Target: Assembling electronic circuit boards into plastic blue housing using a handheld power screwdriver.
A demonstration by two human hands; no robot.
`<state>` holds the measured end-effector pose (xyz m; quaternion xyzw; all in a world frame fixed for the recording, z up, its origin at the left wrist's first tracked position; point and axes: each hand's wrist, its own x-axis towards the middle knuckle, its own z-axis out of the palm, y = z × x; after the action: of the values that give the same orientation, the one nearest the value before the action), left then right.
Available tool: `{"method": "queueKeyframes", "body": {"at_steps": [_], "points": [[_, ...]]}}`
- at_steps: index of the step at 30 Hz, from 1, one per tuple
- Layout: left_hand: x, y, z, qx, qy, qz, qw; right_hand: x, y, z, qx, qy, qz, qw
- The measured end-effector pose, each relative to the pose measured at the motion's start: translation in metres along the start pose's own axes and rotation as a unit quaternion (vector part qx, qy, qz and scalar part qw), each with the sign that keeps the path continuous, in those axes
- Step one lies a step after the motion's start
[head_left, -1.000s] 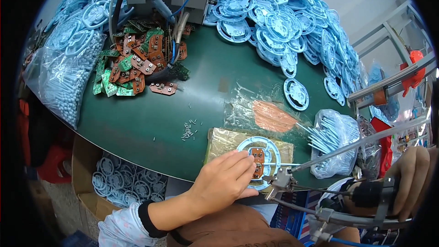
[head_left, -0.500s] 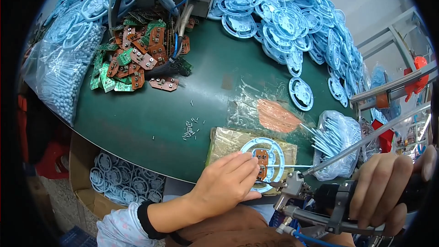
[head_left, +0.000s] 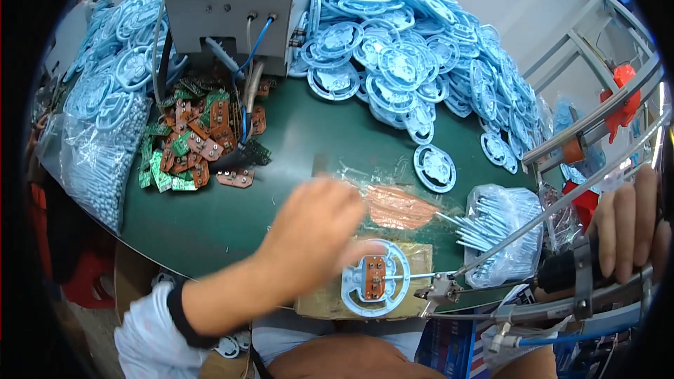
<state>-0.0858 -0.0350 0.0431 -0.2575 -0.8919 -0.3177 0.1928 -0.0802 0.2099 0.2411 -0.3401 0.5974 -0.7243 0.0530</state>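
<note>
My left hand (head_left: 309, 235) is in the air over the table, left of and above a light blue plastic ring part (head_left: 404, 284); its fingers are smeared by motion. A brown circuit board (head_left: 374, 281) sits inside that part, and a light blue stick (head_left: 414, 276) extends from it to the right. The part rests on a flat block wrapped in yellowish tape (head_left: 423, 256). At the right, my right hand (head_left: 627, 228) is wrapped round a black powered screwdriver (head_left: 565, 270) clamped to a metal arm. Its metal nose (head_left: 441, 288) is right of the part, apart from the board.
A grey machine (head_left: 232, 14) stands at the back with cables. Brown and green circuit boards (head_left: 200, 147) are heaped before it. Blue ring parts (head_left: 407, 70) are piled behind. Bags of blue sticks lie left (head_left: 105, 161) and right (head_left: 502, 231). A slanting metal rod (head_left: 554, 203) crosses the right side.
My left hand has left the ring part and risen up and to the left. My right hand and the screwdriver have moved up and right, away from the board. The view has shifted.
</note>
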Motion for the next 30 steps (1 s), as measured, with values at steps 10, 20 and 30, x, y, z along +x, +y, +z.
{"method": "queueKeyframes", "body": {"at_steps": [10, 20, 30], "points": [[0.149, -0.128, 0.089, 0.312, 0.114, 0.01, 0.943, 0.036, 0.056, -0.042, -0.077, 0.08, -0.063, 0.992], [0.053, -0.005, -0.007, -0.404, 0.087, -0.28, 0.866, -0.065, 0.073, -0.021, -0.299, 0.097, -0.02, 0.949], [-0.031, 0.069, 0.019, -0.111, 0.145, 0.007, 0.983, -0.065, 0.149, 0.01, 0.127, 0.142, 0.262, 0.946]]}}
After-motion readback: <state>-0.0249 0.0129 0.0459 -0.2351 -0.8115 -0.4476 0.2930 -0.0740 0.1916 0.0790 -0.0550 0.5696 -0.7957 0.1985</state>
